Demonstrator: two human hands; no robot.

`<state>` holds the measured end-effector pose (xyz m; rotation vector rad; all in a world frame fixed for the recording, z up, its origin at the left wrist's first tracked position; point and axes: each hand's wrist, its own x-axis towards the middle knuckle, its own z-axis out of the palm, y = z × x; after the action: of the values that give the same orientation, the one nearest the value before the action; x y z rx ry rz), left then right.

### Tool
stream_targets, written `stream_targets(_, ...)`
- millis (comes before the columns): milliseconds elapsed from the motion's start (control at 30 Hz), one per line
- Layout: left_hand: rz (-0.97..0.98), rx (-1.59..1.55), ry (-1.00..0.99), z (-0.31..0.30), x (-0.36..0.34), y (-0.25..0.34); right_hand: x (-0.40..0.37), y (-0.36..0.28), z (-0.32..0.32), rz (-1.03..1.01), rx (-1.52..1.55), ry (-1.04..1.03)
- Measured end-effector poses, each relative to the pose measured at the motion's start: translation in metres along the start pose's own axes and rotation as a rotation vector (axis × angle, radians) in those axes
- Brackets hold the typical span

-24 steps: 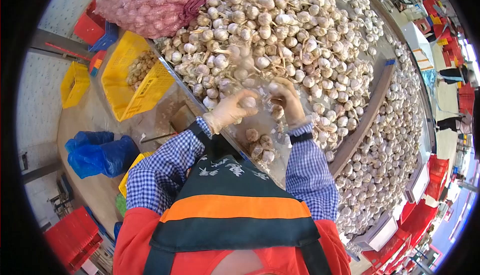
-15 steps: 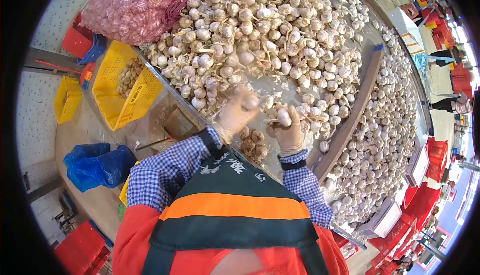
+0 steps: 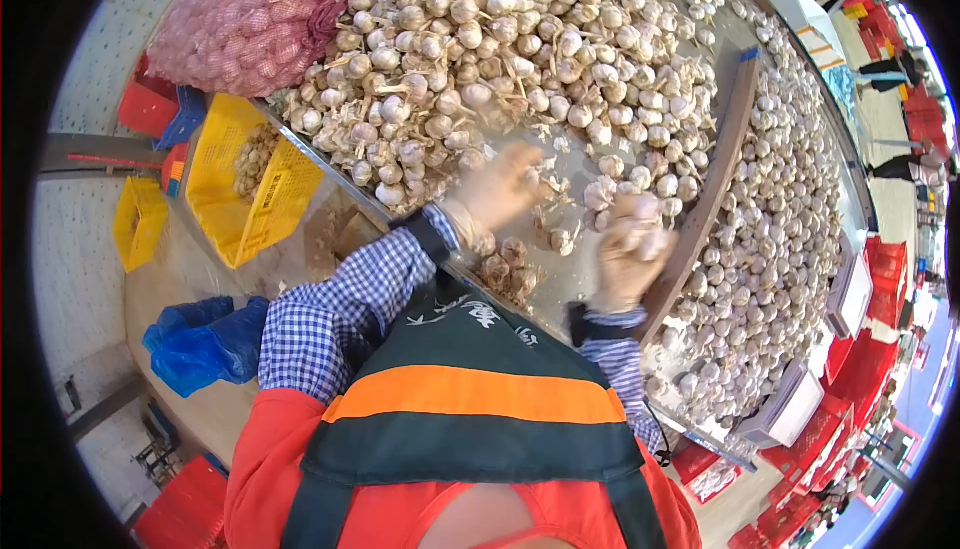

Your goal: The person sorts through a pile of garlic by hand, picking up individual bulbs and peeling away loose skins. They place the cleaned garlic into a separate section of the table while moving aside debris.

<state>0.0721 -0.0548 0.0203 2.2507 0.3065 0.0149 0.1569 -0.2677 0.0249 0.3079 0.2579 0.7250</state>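
My left hand (image 3: pixel 497 192), in a pale glove, is over the table beside the large heap of garlic bulbs (image 3: pixel 480 49). Motion smears its fingers, so whether anything is in them cannot be made out. My right hand (image 3: pixel 628 264), also gloved, is closed round a garlic bulb (image 3: pixel 650 239), close to the wooden divider (image 3: pixel 705 194). Several brownish bulbs (image 3: pixel 510 269) lie near my apron, between the two hands. Loose skins and a few bulbs are scattered on the metal tabletop (image 3: pixel 580 164).
Beyond the divider spreads a second bed of cleaner-looking bulbs (image 3: pixel 770 239). A pink net sack of garlic (image 3: pixel 255 24) rests at the upper left. Below it stands a yellow crate (image 3: pixel 215 169) with bulbs inside. Blue plastic bags (image 3: pixel 210 344) are lower left; red crates (image 3: pixel 860 379) line the right.
My right hand has moved right with its bulb, toward the divider. My left hand, which held a bulb, has shifted slightly right and up. The whole view has turned a little.
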Motion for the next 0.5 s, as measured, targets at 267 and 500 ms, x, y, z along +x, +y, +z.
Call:
stream_targets(267,-0.255,0.405,-0.136,0.003,-0.002,-0.079,0.001,-0.151,0.082,-0.856,-0.376,0.178)
stream_targets(500,-0.64,-0.605,-0.156,-0.029,-0.007,-0.053,0.081,0.028,-0.063,0.075,-2.789,-0.345)
